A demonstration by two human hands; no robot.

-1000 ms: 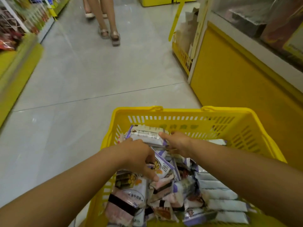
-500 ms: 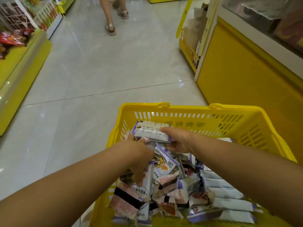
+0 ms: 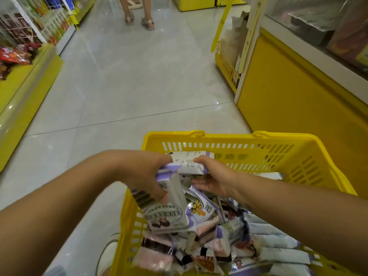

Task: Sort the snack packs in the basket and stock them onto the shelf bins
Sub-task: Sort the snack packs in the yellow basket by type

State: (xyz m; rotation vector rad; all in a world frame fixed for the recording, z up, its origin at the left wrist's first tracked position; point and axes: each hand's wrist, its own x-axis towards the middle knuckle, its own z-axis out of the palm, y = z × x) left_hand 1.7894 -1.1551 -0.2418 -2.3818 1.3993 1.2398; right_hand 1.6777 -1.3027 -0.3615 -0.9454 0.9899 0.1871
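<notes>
**Both hands on packs over the yellow basket**

Head view: A yellow plastic basket point(image 3: 258, 154) with slotted walls stands on the pale tiled floor point(image 3: 119, 86), in the lower right of the view. It holds a loose heap of snack packs point(image 3: 215, 246): small glossy wrappers in white, purple, pink and dark brown, lying crossed over one another. Along its right side a row of plain white packs point(image 3: 278, 253) lies more neatly, side by side.

The left hand point(image 3: 143, 176) reaches in over the basket's left wall, knuckles up, fingers curled round the top end of a purple-and-white pack point(image 3: 169, 214), which hangs tilted above the heap. The right hand point(image 3: 217, 176) comes from the right; its thumb lies on top of a white printed pack point(image 3: 189, 162) and its fingers reach underneath, holding it level near the far wall. The two held packs touch where the hands meet.

A yellow shelf point(image 3: 25, 90) with red packets runs along the left, a yellow cabinet point(image 3: 288, 92) stands on the right, and another person's sandalled feet point(image 3: 148, 23) show up the aisle.
</notes>
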